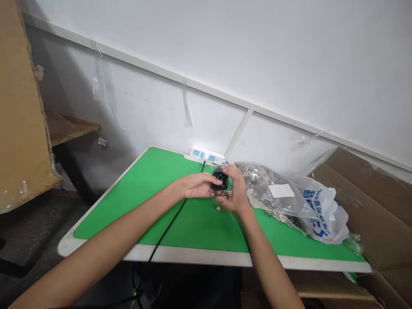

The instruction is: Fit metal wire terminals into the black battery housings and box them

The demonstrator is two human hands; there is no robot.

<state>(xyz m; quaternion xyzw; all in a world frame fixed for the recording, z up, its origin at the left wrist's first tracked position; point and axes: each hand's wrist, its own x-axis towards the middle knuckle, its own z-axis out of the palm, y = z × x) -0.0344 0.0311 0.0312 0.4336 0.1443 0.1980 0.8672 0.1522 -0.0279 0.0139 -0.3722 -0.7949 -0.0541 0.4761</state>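
Note:
A small black rounded part [220, 178] is held up over the green table top [206, 227]. My left hand [201, 185] grips it from the left, with the thumb across its face. My right hand [236, 189] is curved around its right side, a finger on its upper edge and the thumb apart below. Small metal pieces [226, 195] lie on the green surface just behind and below the hands.
A white power strip [207, 155] stands at the back edge, and a black cable [170, 224] crosses the table. Clear bags of metal parts [265, 182] and a white plastic bag [328, 214] lie at the right. Cardboard [370, 201] borders the right side; more cardboard [24, 107] is at far left.

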